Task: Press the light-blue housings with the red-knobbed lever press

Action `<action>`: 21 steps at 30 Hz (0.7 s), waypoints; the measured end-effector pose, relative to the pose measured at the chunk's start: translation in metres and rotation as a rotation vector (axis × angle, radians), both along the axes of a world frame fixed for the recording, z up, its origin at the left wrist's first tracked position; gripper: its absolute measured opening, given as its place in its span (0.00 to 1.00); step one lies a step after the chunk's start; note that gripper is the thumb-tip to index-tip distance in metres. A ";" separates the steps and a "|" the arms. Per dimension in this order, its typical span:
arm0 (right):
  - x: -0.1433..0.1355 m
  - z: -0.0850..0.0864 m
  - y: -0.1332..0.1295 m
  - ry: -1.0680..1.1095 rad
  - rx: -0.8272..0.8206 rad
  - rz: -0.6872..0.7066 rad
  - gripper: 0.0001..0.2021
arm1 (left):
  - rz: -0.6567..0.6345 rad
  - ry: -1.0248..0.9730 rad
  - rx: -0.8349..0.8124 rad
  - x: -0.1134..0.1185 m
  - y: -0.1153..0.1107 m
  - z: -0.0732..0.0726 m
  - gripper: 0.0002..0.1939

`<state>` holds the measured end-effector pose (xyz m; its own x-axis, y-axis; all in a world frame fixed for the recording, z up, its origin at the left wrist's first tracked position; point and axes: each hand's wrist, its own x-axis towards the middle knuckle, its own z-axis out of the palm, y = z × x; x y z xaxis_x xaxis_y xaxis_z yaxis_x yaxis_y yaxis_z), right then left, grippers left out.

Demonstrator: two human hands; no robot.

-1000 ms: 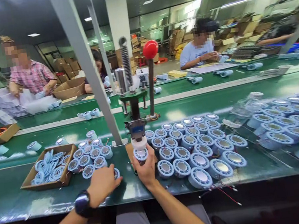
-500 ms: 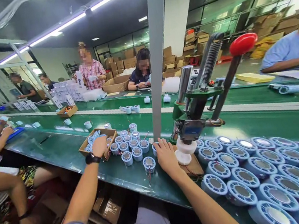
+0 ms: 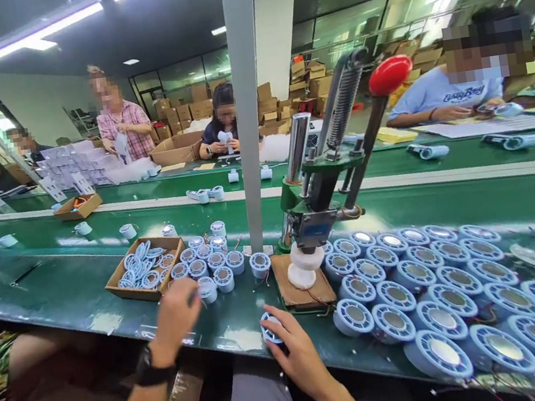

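My right hand (image 3: 296,352) has its fingers curled round a light blue round motor housing (image 3: 270,328) at the near edge of the bench. My left hand (image 3: 180,314) is closed and slightly blurred; its fingertips are hidden, and I cannot make out what they hold. It is just in front of a cardboard box (image 3: 135,289) of light blue rings (image 3: 146,264), beside a cluster of similar housings (image 3: 223,278). One more housing (image 3: 261,265) stands by itself near the metal post.
A hand press (image 3: 317,220) with a red knob and white pads stands over a brown board (image 3: 283,278). Many housings (image 3: 410,276) fill the bench to its right. A grey post (image 3: 247,110) rises behind. Co-workers sit or stand across the green conveyor (image 3: 422,205).
My left hand has come out of the box of rings, towards me. My right hand has moved nearer to me and now grips a housing at the edge. The view has swung right.
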<state>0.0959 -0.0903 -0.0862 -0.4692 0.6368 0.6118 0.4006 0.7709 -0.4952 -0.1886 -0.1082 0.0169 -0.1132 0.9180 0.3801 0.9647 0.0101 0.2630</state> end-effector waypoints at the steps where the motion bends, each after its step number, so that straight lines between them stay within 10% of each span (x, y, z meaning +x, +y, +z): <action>1: 0.006 0.001 0.001 0.024 -0.015 -0.015 0.13 | -0.136 -0.039 0.034 0.025 -0.006 -0.017 0.08; 6: 0.019 0.001 0.003 0.098 -0.073 -0.063 0.14 | -0.278 -0.248 0.056 0.089 -0.015 -0.074 0.20; 21: 0.021 -0.005 0.002 0.191 -0.181 -0.127 0.21 | -0.327 -0.282 -0.223 0.100 -0.008 -0.071 0.42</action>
